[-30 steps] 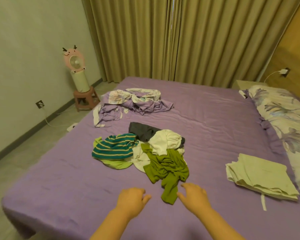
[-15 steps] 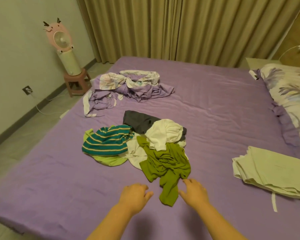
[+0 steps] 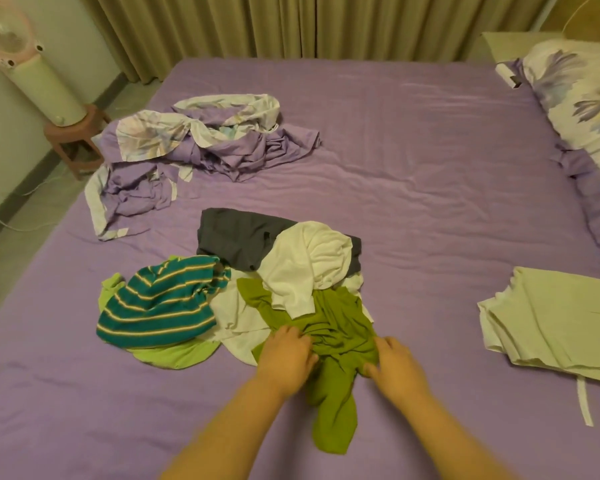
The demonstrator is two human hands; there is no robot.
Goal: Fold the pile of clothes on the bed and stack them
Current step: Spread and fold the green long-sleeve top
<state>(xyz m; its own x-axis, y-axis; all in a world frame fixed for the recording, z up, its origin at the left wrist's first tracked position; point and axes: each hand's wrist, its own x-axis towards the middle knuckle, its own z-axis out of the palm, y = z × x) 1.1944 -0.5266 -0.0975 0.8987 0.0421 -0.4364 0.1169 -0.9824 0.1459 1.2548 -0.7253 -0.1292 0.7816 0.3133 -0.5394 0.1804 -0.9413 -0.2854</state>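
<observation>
Both hands — left hand, right hand — grip the olive garment.

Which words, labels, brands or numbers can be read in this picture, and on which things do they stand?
None: no word, number or brand can be read anywhere.
Clothes pile: the olive garment, striped top, white shirt and grey garment show no print or tag.
Fan: a face-like decoration only, no lettering.
Small thing by the pillow: too small and blurred to tell.
</observation>
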